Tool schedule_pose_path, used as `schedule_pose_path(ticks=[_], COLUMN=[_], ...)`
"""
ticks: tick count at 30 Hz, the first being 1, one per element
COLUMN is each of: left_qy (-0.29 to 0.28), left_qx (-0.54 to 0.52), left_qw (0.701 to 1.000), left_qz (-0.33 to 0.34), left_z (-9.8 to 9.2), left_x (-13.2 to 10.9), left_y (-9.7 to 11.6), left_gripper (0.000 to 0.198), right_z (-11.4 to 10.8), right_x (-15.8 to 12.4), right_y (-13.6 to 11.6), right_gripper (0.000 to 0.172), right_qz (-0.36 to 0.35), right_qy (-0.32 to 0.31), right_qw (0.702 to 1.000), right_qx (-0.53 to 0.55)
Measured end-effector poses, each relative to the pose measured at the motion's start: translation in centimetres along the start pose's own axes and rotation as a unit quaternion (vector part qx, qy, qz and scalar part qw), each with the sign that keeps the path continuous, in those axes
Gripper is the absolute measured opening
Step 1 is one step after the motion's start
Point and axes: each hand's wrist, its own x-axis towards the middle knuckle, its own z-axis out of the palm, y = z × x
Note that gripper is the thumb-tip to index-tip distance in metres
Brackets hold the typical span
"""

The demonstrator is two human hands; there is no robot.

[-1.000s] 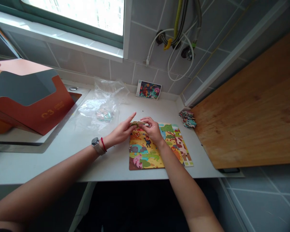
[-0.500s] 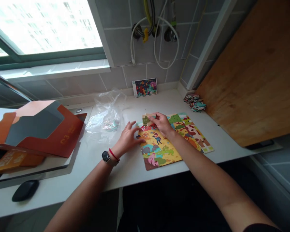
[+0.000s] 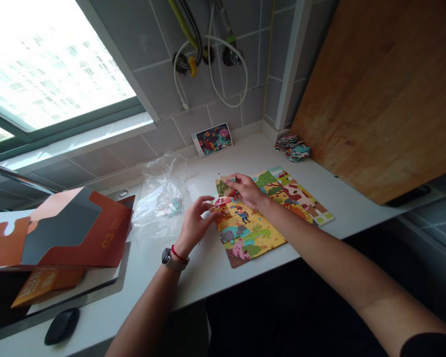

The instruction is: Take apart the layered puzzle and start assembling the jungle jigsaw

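A colourful jigsaw puzzle (image 3: pixel 258 237) with cartoon animals lies on the white counter, its left and right parts assembled. My right hand (image 3: pixel 247 191) reaches over its upper left area, thumb and fingers pinching a puzzle piece (image 3: pixel 223 187) with green on it at the top edge. The fingers partly cover that piece. At the puzzle's left edge is my left hand (image 3: pixel 198 218), its thumb and fingers apart around the corner by the red and yellow pieces. Whether its fingertips press on a piece is hard to tell. A watch and a red cord circle the left wrist.
Left of the puzzle lies a clear plastic bag (image 3: pixel 159 198) with pieces inside. A picture card (image 3: pixel 213 140) leans on the wall; stacked pieces (image 3: pixel 293 148) sit by a wooden board (image 3: pixel 379 99). An orange box (image 3: pixel 85 233) and black mouse-shaped object (image 3: pixel 62 326) are at left.
The camera view has tilted and shifted. My left fingers have curled slightly more at the puzzle's left edge. My right hand stays at the upper left piece.
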Motion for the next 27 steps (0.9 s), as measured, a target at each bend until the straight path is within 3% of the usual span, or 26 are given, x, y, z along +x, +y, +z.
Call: schedule_pose_path(ticks=[5, 12, 16, 19, 22, 25, 27], left_qy=[0.028, 0.109, 0.082, 0.048, 0.033, 0.033, -0.022], left_qx=[-0.113, -0.167, -0.213, -0.225, -0.16, 0.015, 0.135], left_qw=[0.988, 0.975, 0.97, 0.971, 0.985, 0.999, 0.99], left_qz=[-0.098, -0.094, -0.077, -0.073, -0.057, -0.009, 0.04], left_z=[-0.3, -0.6, -0.5, -0.3, -0.2, -0.1, -0.1], left_x=[0.2, 0.4, 0.2, 0.2, 0.1, -0.2, -0.5], left_y=[0.5, 0.6, 0.9, 0.6, 0.1, 0.0, 0.1], left_gripper=[0.058, 0.059, 0.063, 0.073, 0.081, 0.069, 0.068], right_z=[-0.2, 0.5, 0.8, 1.0, 1.0, 0.6, 0.3], right_x=[0.1, -1.1, -1.4, -1.3, -1.1, -0.6, -0.2], right_y=[-0.1, 0.0, 0.2, 0.2, 0.1, 0.1, 0.1], right_gripper=[0.048, 0.044, 0.046, 0.047, 0.048, 0.054, 0.058], right_qz=[0.009, 0.031, -0.006, -0.038, -0.057, -0.061, -0.05], right_qy=[-0.035, -0.149, -0.137, -0.136, -0.125, -0.054, -0.004], right_qw=[0.999, 0.987, 0.981, 0.981, 0.984, 0.994, 0.998], right_qx=[0.034, -0.056, -0.139, -0.137, -0.116, -0.075, -0.041])
